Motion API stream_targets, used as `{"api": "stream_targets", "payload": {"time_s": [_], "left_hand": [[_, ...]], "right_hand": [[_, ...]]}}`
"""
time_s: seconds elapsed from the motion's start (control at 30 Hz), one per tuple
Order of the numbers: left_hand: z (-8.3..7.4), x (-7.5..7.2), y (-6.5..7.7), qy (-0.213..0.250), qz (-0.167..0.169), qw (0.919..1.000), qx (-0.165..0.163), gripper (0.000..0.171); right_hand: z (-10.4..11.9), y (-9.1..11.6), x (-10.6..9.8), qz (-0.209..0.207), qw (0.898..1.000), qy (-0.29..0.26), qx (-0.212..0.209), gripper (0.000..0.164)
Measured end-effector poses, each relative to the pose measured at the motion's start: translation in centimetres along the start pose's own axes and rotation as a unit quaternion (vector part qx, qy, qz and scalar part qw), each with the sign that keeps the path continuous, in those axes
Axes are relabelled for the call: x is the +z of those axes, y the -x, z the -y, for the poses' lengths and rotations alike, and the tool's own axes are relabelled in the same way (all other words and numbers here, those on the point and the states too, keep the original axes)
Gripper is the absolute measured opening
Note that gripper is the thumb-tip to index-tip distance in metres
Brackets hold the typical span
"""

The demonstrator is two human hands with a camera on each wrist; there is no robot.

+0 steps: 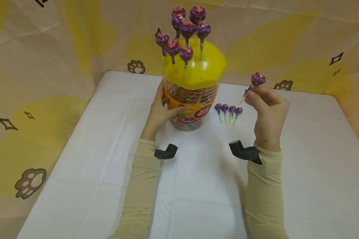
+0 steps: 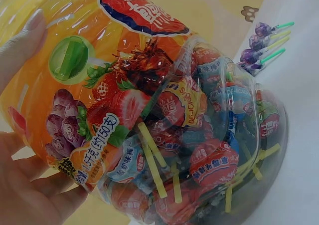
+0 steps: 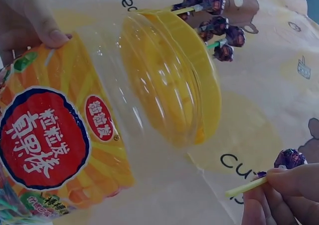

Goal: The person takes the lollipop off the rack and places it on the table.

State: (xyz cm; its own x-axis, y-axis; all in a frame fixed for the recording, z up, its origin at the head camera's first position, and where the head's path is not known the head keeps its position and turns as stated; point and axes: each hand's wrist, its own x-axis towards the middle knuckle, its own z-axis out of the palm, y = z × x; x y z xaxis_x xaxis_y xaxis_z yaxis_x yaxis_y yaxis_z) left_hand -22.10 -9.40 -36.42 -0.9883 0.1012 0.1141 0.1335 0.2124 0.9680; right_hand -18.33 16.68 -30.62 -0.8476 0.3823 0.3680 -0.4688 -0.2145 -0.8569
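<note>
A clear plastic candy jar point(image 1: 189, 109) with a yellow domed lid point(image 1: 209, 71) stands on the table, its orange label facing front. My left hand point(image 1: 161, 114) grips the jar's left side, thumb across the label and fingers round the back. Several purple-and-red wrapped lollipops point(image 1: 186, 30) stick up from the lid. To the right of the jar, my right hand point(image 1: 270, 103) pinches the stick of another lollipop point(image 1: 258, 79), head up, its yellow stick pointing down to the left. In the left wrist view, wrapped candies point(image 2: 214, 160) fill the jar's lower part.
Several purple lollipops with green and yellow sticks point(image 1: 229, 111) lie in a row on the white table point(image 1: 197, 186), just right of the jar. A patterned yellow-and-beige cloth point(image 1: 272, 39) hangs behind. Dark wrist-worn pieces point(image 1: 166, 152) sit at both sleeves.
</note>
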Motion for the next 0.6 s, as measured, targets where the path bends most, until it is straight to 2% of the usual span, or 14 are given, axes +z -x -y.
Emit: {"api": "stream_targets", "payload": {"time_s": [0.17,0.27,0.43,0.6], "left_hand": [[0.0,0.0,0.1,0.005,0.001,0.9999,-0.01,0.101],[-0.2,0.0,0.2,0.007,0.0,0.9998,-0.017,0.102],[-0.4,0.0,0.3,0.01,0.001,0.9998,-0.014,0.102],[-0.3,0.1,0.2,0.008,0.002,0.9999,-0.008,0.1]], "right_hand": [[-0.1,-0.6,-1.1,-0.016,0.998,-0.028,0.053,0.008],[-0.4,-1.1,-1.8,-0.021,0.997,-0.032,0.07,0.007],[-1.1,-1.7,-3.1,-0.03,0.996,-0.007,0.088,0.005],[-1.8,-2.1,-4.0,-0.034,0.991,0.012,0.127,0.008]]}}
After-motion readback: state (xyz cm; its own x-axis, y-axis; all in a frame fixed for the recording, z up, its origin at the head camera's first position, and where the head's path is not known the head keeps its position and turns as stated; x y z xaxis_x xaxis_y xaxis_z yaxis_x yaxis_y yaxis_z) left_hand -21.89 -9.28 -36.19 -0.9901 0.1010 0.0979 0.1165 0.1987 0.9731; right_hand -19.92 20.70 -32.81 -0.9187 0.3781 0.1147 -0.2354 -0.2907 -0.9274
